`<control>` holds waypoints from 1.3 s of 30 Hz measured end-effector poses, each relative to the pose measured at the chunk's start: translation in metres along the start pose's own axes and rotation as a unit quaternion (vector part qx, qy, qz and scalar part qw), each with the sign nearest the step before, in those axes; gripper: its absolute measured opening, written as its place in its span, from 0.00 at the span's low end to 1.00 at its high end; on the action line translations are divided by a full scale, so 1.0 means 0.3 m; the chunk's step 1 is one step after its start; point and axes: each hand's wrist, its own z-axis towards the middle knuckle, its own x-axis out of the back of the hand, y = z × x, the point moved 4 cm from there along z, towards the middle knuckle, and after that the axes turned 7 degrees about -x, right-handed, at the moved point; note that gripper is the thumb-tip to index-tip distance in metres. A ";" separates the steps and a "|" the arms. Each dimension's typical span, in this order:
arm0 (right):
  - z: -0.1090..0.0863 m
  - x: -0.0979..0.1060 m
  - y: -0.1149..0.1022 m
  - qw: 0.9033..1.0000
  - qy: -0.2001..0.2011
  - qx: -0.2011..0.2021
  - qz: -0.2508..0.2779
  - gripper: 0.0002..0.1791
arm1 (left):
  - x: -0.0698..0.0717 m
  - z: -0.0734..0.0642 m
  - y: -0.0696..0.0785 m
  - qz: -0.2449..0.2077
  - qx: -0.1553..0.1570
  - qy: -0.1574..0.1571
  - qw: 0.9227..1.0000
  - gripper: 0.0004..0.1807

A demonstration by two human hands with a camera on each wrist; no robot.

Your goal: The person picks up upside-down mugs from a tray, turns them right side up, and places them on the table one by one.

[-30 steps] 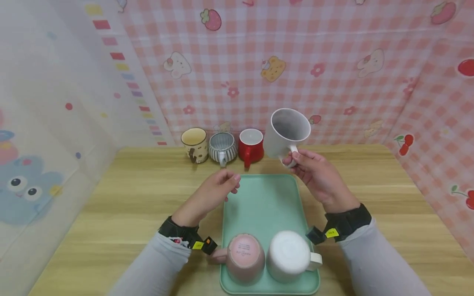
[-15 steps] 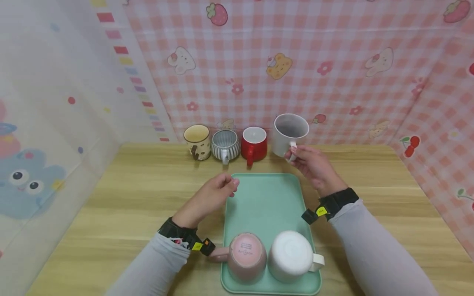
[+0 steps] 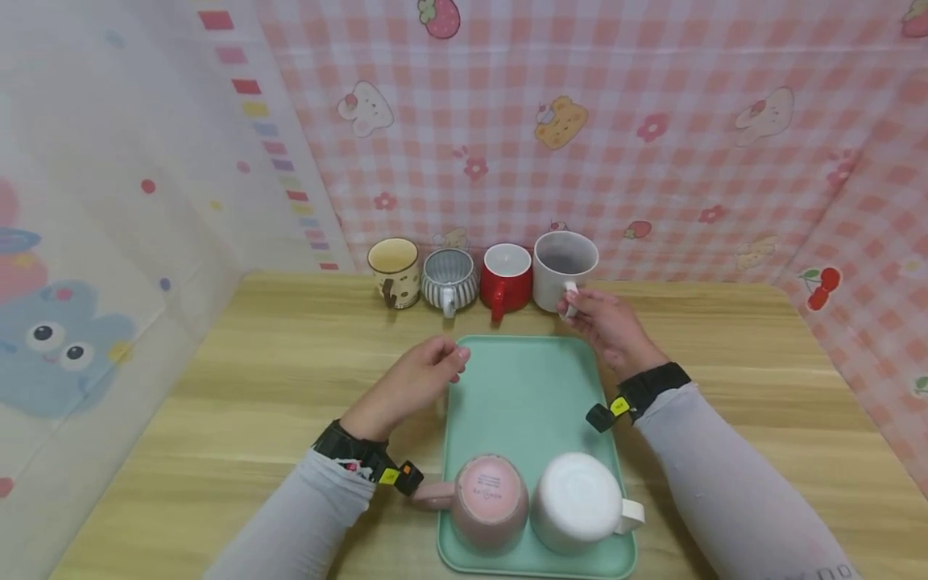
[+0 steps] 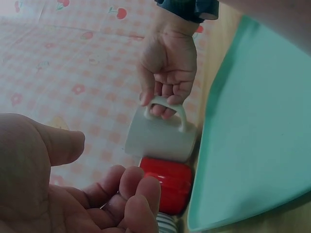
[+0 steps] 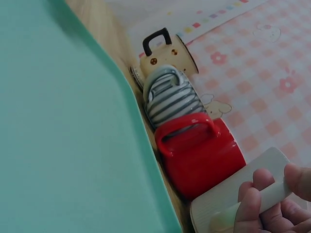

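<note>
My right hand (image 3: 612, 329) grips the handle of a white mug (image 3: 553, 278), which stands upright at the right end of a row by the back wall. A red mug (image 3: 507, 278) is directly left of it, then a grey striped mug (image 3: 451, 282) and a cream spotted mug (image 3: 395, 270) with a dark handle. In the right wrist view, fingers (image 5: 249, 208) curl round the white handle. My left hand (image 3: 413, 383) hovers by the tray's left edge, its fingers loosely curled with nothing in them.
A green tray (image 3: 525, 403) lies in front of the row. On its near end sit an upside-down pink mug (image 3: 489, 503), handle to the left, and an upside-down white cup (image 3: 577, 503), handle to the right. A checked cloth (image 3: 616, 145) hangs behind.
My right hand has lowered the white mug from the air beside the red mug to the tabletop at the row's end. The left hand has barely moved, and the head view has shifted slightly.
</note>
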 end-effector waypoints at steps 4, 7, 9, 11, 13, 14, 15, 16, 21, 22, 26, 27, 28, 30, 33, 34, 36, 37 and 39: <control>0.012 0.011 0.007 1.000 0.006 -0.005 -0.009 0.08 | -0.001 0.007 -0.011 0.008 0.003 -0.002 1.000 0.21; 0.017 0.013 0.012 0.999 0.014 -0.012 -0.027 0.13 | 0.000 0.010 -0.015 0.011 0.007 -0.002 1.000 0.20; 0.020 0.013 0.014 0.999 0.018 -0.017 -0.038 0.17 | 0.001 0.012 -0.017 0.012 0.008 0.000 1.000 0.19; 0.021 0.012 0.013 0.999 0.018 -0.018 -0.043 0.20 | 0.002 0.013 -0.014 0.014 0.009 0.000 1.000 0.19; 0.022 0.012 0.012 0.998 0.016 -0.018 -0.050 0.21 | 0.003 0.013 -0.012 0.014 0.012 0.001 1.000 0.20; 0.021 0.010 0.011 0.998 0.015 -0.018 -0.054 0.22 | 0.003 0.012 -0.011 0.012 0.015 0.002 1.000 0.20; 0.022 0.010 0.011 0.998 0.017 -0.018 -0.062 0.23 | 0.003 0.012 -0.012 0.011 0.017 0.002 1.000 0.21; 0.022 0.011 0.012 0.997 0.016 -0.019 -0.070 0.24 | 0.004 0.011 -0.012 0.011 0.019 0.001 1.000 0.21; 0.018 0.014 0.018 0.992 0.023 -0.017 -0.121 0.27 | 0.000 0.014 -0.019 0.009 0.017 0.000 1.000 0.20; 0.018 0.015 0.020 0.991 0.024 -0.014 -0.128 0.27 | -0.002 0.014 -0.021 0.009 0.016 0.000 1.000 0.20; 0.014 0.014 0.024 0.989 0.027 -0.001 -0.145 0.28 | -0.006 0.016 -0.025 0.009 0.013 -0.002 1.000 0.19; 0.012 0.014 0.024 0.988 0.028 0.002 -0.149 0.28 | -0.007 0.016 -0.025 0.009 0.014 -0.002 1.000 0.19; 0.009 0.015 0.024 0.988 0.030 0.004 -0.151 0.27 | -0.007 0.016 -0.024 0.010 0.014 -0.003 1.000 0.19; 0.002 0.015 0.023 0.987 0.030 0.009 -0.157 0.26 | -0.006 0.016 -0.022 0.011 0.014 -0.002 1.000 0.19; -0.017 0.017 0.022 0.984 0.024 0.017 -0.175 0.27 | -0.005 0.017 -0.019 0.012 0.017 0.001 1.000 0.19; -0.026 0.017 0.020 0.983 0.022 0.019 -0.183 0.27 | -0.004 0.017 -0.018 0.012 0.016 0.001 1.000 0.19; -0.049 0.019 0.016 0.980 0.018 0.030 -0.194 0.29 | -0.004 0.017 -0.018 0.011 0.016 -0.001 1.000 0.19; -0.063 0.022 0.014 0.978 0.018 0.034 -0.204 0.29 | -0.003 0.016 -0.019 0.011 0.015 -0.002 1.000 0.19; -0.093 0.029 0.009 0.976 0.019 0.044 -0.214 0.31 | -0.003 0.015 -0.019 0.009 0.014 -0.005 1.000 0.20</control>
